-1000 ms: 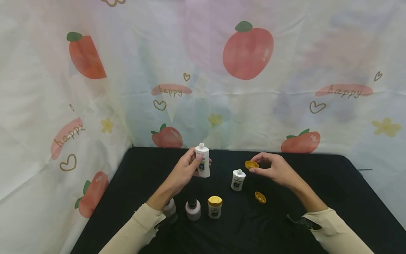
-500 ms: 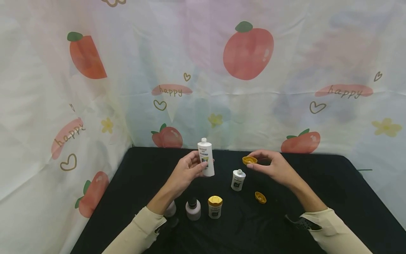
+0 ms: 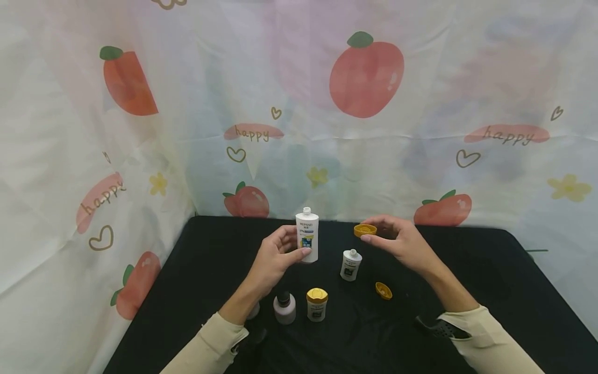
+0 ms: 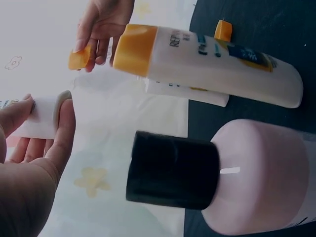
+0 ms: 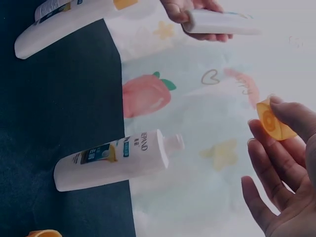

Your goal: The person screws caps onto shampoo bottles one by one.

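In the head view my left hand (image 3: 275, 259) grips a white shampoo bottle (image 3: 307, 231), upright and raised over the table, its narrow neck bare. To the right, my right hand (image 3: 402, 241) pinches a yellow bottle cap (image 3: 365, 230) between thumb and fingers, its hollow underside facing the camera. Between and below the hands stands a second uncapped white bottle (image 3: 350, 266). Its label shows sharply in the right wrist view, where the held cap (image 5: 270, 121) sits at the fingertips. Another yellow cap (image 3: 383, 291) lies on the black table, nearer the front.
A white bottle with a yellow cap (image 3: 316, 306) stands near the front, beside a pinkish bottle with a black cap (image 3: 284, 309). One more pale bottle (image 3: 254, 310) is mostly behind the left forearm. A printed cloth (image 3: 374, 171) hangs behind the black table (image 3: 490, 270).
My left hand has carried the bottle to the right, turning its label toward the camera. My right hand has raised the yellow cap slightly and moved it left. The standing bottles have stayed put.
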The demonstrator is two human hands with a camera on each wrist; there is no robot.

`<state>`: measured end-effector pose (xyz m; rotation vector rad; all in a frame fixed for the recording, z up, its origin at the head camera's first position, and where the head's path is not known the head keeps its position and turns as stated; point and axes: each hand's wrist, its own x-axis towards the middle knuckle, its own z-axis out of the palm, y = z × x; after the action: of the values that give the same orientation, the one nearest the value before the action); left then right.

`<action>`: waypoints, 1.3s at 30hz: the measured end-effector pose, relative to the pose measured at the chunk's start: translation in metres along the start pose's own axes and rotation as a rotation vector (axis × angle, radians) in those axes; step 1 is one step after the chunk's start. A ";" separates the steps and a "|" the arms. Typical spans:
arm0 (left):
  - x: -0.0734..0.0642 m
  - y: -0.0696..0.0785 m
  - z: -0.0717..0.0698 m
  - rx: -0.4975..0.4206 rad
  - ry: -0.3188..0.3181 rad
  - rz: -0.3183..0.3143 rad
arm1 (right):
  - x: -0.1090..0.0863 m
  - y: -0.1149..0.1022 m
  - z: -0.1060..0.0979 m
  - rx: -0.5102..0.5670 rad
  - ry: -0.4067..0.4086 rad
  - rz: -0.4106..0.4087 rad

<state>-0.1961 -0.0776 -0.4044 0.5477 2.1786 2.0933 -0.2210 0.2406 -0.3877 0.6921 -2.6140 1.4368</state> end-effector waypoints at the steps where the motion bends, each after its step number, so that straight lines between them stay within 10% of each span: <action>1: -0.001 -0.001 0.001 -0.002 0.002 0.001 | 0.000 -0.001 0.000 0.007 -0.001 -0.005; 39: -0.014 0.001 0.027 0.202 -0.021 0.107 | 0.009 -0.041 0.008 0.090 -0.063 -0.212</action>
<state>-0.1752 -0.0561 -0.4081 0.7147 2.4159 1.9155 -0.2108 0.2118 -0.3574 1.0063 -2.4430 1.4986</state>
